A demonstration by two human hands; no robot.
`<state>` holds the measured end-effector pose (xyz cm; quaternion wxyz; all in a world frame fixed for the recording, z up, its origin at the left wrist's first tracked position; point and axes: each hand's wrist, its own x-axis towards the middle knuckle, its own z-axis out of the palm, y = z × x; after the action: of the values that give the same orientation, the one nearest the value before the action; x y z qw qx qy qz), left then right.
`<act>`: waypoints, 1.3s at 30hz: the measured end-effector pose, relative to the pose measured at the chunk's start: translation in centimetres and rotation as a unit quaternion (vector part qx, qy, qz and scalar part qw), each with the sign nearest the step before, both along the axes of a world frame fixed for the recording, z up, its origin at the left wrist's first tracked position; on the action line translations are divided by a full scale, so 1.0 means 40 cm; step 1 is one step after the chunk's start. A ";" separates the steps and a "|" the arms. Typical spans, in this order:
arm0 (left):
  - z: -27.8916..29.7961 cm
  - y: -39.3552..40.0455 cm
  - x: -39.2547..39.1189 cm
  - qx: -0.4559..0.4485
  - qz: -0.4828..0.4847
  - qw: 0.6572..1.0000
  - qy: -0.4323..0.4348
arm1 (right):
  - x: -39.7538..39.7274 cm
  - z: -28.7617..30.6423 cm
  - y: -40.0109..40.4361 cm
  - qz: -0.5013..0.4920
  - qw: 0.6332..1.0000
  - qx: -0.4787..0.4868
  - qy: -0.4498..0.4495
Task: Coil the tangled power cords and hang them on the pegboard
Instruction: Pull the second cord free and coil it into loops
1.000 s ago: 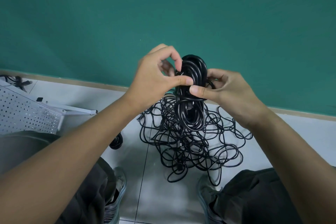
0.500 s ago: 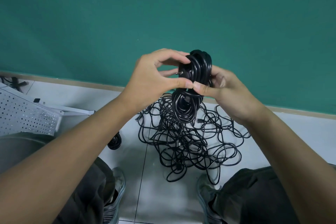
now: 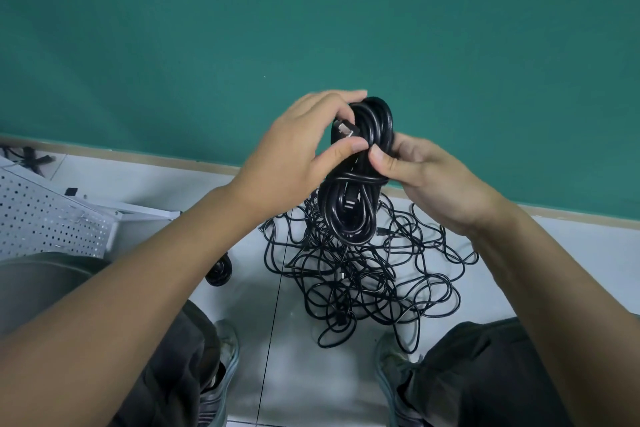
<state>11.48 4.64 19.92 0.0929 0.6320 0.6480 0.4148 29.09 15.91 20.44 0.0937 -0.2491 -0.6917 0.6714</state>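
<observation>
A coiled black power cord (image 3: 349,215) hangs upright between my hands, with a turn of cord wrapped round its middle. My left hand (image 3: 298,156) pinches the cord's plug end against the upper loop, thumb in front and fingers over the top. My right hand (image 3: 426,177) grips the coil's waist from the right side, thumb pressed on the front. Below lies a tangled pile of black cords (image 3: 367,274) on the white floor. A white pegboard (image 3: 45,218) lies tilted at the left edge.
A green wall (image 3: 311,28) rises just behind the pile. Another small black coil (image 3: 220,272) lies on the floor beside my left forearm. My shoes (image 3: 221,360) and knees frame the pile at the bottom. More black cable (image 3: 29,156) lies at the far left.
The coil has been raised slightly and a turn of cord now binds its middle. My left fingers moved over the top of the loop and hold the plug end there.
</observation>
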 end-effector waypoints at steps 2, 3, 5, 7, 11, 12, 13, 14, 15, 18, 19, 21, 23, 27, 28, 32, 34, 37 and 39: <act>0.002 -0.002 0.003 -0.020 0.025 0.999 0.025 | -0.005 -0.005 -0.006 -0.001 1.000 -0.016 -0.010; 0.001 -0.002 0.002 -0.024 0.042 0.998 0.038 | -0.008 -0.010 -0.011 -0.005 1.000 -0.026 -0.010; -0.001 -0.001 -0.001 -0.023 0.073 0.996 0.051 | -0.016 -0.019 -0.023 -0.016 0.999 -0.039 -0.008; -0.003 -0.001 -0.006 -0.026 0.100 0.994 0.036 | -0.024 -0.023 -0.034 -0.026 0.999 -0.045 -0.006; -0.001 -0.006 -0.023 -0.019 0.122 0.992 -0.008 | -0.028 -0.016 -0.041 -0.027 0.998 -0.055 0.005; 0.005 -0.007 -0.029 -0.021 0.107 0.994 -0.023 | -0.026 -0.010 -0.040 -0.027 0.998 -0.056 0.006; 0.013 -0.008 -0.036 -0.031 0.086 0.995 -0.035 | -0.024 -0.004 -0.036 -0.027 0.998 -0.055 0.006; 0.022 -0.010 -0.041 -0.048 0.064 0.996 -0.041 | -0.022 0.001 -0.033 -0.025 0.998 -0.050 0.003; 0.030 -0.013 -0.046 -0.063 0.049 0.996 -0.038 | -0.019 0.006 -0.028 -0.021 0.999 -0.046 -0.002; 0.045 -0.022 -0.058 -0.070 0.042 0.997 -0.009 | -0.017 0.020 -0.024 0.002 0.998 -0.057 -0.007; 0.050 -0.024 -0.064 -0.070 0.043 0.997 0.000 | -0.016 0.024 -0.024 0.010 0.998 -0.064 -0.005; 0.061 -0.026 -0.075 -0.067 0.030 0.997 0.006 | -0.017 0.033 -0.026 0.027 0.997 -0.072 -0.002; 0.071 -0.028 -0.089 -0.055 -0.001 0.998 -0.014 | -0.022 0.033 -0.025 0.041 0.997 -0.071 -0.005; 0.080 -0.031 -0.122 -0.133 -0.063 0.987 -0.063 | -0.037 0.017 -0.024 0.059 0.997 -0.041 -0.029; 0.079 -0.032 -0.135 -0.155 -0.078 0.982 -0.080 | -0.044 0.010 -0.027 0.060 0.997 -0.032 -0.038; 0.057 -0.043 -0.195 -0.220 -0.102 0.964 -0.111 | -0.082 -0.031 -0.053 0.063 0.995 -0.010 -0.078; 0.037 -0.054 -0.224 -0.246 -0.097 0.958 -0.115 | -0.107 -0.057 -0.070 0.061 0.993 -0.017 -0.095; -0.013 -0.068 -0.278 -0.268 -0.068 0.954 -0.115 | -0.143 -0.097 -0.089 0.045 0.992 -0.018 -0.118; -0.060 -0.083 -0.320 -0.276 -0.035 0.954 -0.110 | -0.162 -0.116 -0.102 0.046 0.988 0.026 -0.145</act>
<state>-1.33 1.30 17.53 0.3492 0.5545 0.7003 0.2831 22.62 11.85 15.81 -0.0318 -0.3090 -0.7256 0.6140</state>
